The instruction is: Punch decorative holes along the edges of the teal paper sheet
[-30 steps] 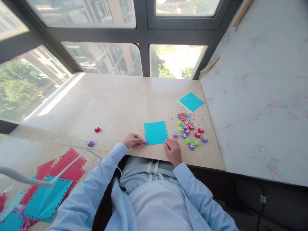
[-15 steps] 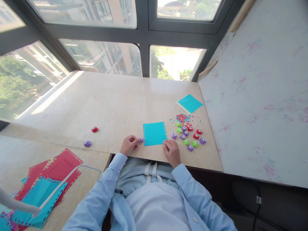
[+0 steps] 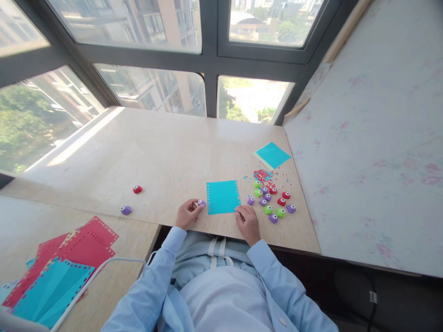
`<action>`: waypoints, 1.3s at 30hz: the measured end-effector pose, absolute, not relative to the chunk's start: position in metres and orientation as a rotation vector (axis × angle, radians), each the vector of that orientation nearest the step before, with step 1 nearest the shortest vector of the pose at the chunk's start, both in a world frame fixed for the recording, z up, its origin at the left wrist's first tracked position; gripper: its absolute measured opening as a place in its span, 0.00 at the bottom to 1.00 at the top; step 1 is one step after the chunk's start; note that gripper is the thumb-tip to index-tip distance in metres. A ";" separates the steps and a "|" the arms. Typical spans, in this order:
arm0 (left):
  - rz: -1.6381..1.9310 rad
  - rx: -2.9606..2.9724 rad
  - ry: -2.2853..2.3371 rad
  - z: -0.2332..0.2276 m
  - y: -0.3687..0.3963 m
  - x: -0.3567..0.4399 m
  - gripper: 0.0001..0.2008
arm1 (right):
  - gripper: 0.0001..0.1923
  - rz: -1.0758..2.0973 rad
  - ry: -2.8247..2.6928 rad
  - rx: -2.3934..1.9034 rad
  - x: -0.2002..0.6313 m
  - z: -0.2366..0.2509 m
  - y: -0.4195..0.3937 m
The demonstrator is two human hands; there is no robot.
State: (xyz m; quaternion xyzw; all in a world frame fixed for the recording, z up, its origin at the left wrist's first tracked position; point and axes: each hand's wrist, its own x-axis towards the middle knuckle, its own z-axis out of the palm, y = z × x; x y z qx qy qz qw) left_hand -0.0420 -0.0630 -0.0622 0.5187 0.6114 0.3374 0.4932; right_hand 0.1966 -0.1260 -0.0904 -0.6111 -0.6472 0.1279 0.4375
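A small purple plastic paper punch [image 3: 201, 202] is pinched in the left hand [image 3: 187, 214], just left of the thin cyan paper sheet [image 3: 223, 197]. The sheet's near right corner is pressed flat by the right hand [image 3: 247, 222]. The sheet is judged light and floppy, best gripped at an edge.

Head camera looks steeply down over the desk [image 3: 166, 152].

punch in left hand [image 3: 188, 214]: mostly hidden | paper stack [image 3: 51, 276]: cut off bottom-left
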 end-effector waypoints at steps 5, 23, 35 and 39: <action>1.028 1.029 1.422 -0.057 -0.062 -0.047 0.24 | 0.12 0.274 -1.569 -1.480 0.198 -0.090 -0.125; 0.772 1.102 1.284 -0.042 -0.113 0.060 0.17 | 0.20 0.316 -1.725 -1.251 0.196 -0.081 -0.139; 0.972 1.687 1.412 -0.065 -0.107 0.032 0.09 | 0.15 0.279 -1.537 -1.564 0.216 -0.087 -0.139; 1.098 1.908 1.439 -0.087 -0.104 0.012 0.07 | 0.17 0.188 -1.548 -1.688 0.240 -0.090 -0.148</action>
